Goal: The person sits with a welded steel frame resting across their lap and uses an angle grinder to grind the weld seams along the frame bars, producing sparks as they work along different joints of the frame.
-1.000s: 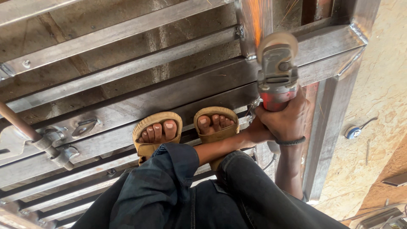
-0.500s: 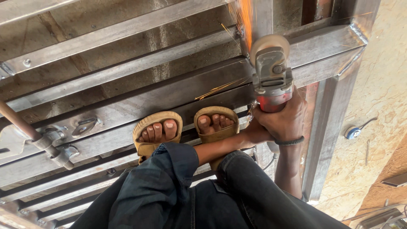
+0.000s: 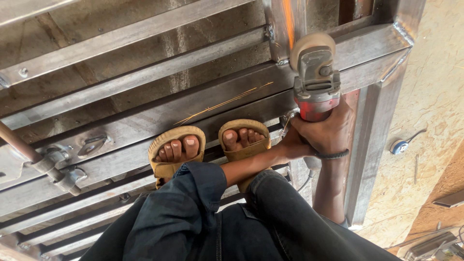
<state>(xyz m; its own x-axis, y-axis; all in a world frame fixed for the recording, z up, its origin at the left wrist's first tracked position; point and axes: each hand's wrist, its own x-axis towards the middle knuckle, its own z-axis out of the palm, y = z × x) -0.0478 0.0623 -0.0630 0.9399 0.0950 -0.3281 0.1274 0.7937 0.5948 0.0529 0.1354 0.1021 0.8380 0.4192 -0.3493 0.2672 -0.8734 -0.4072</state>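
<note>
Atop a welded steel frame laid flat on the ground, a person stands in tan open-toed sandals and works an angle grinder with both hands; the right hand is wrapped round the tool's red body, fingers curled tight about it, a dark band at the wrist; the left hand reaches across from a rolled dark sleeve and sits against the grinder's near side — its fingers are mostly hidden behind the right hand, so whether they close on the tool cannot be told, though it appears to steady it. The grinder stands just beyond the right sandal, its grey head and disc pointed away from the person and pressed to an upright bar of the frame at the top right, where a streak of orange sparks rises; thinner spark trails run low across the rails to the left. Dark trousers fill the foreground; a copper-coloured rod with a clamp lies at the left edge; a small blue-and-white object rests on the sandy floor to the right.
</note>
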